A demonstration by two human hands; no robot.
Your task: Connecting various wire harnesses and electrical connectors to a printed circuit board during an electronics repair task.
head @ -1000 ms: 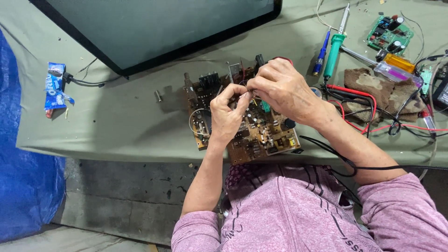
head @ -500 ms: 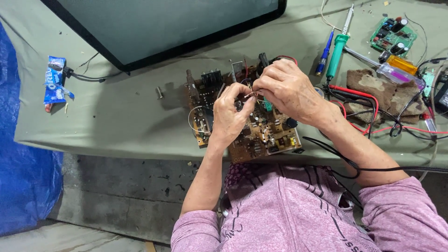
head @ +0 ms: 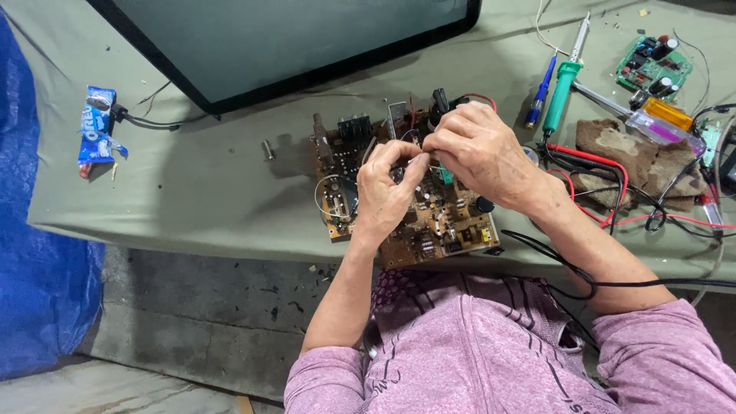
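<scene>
A brown circuit board [head: 448,230] crowded with components lies at the near edge of the grey-green table [head: 207,184]. Both hands meet over its middle. My left hand [head: 387,192] is curled, its fingertips pinching a thin wire or small part that I cannot make out. My right hand [head: 479,153] is closed around the same spot from the right, fingertips touching those of the left. What sits between the fingers is mostly hidden.
A large dark-framed screen [head: 307,38] lies at the back. A green-handled soldering iron [head: 563,84], a blue pen [head: 539,96], a small green circuit board [head: 652,65], a brown rag [head: 621,149] and red and black cables [head: 606,165] sit right. A blue snack wrapper [head: 96,130] lies left.
The hands stay joined over the board with only slight finger movement. The view has shifted a little.
</scene>
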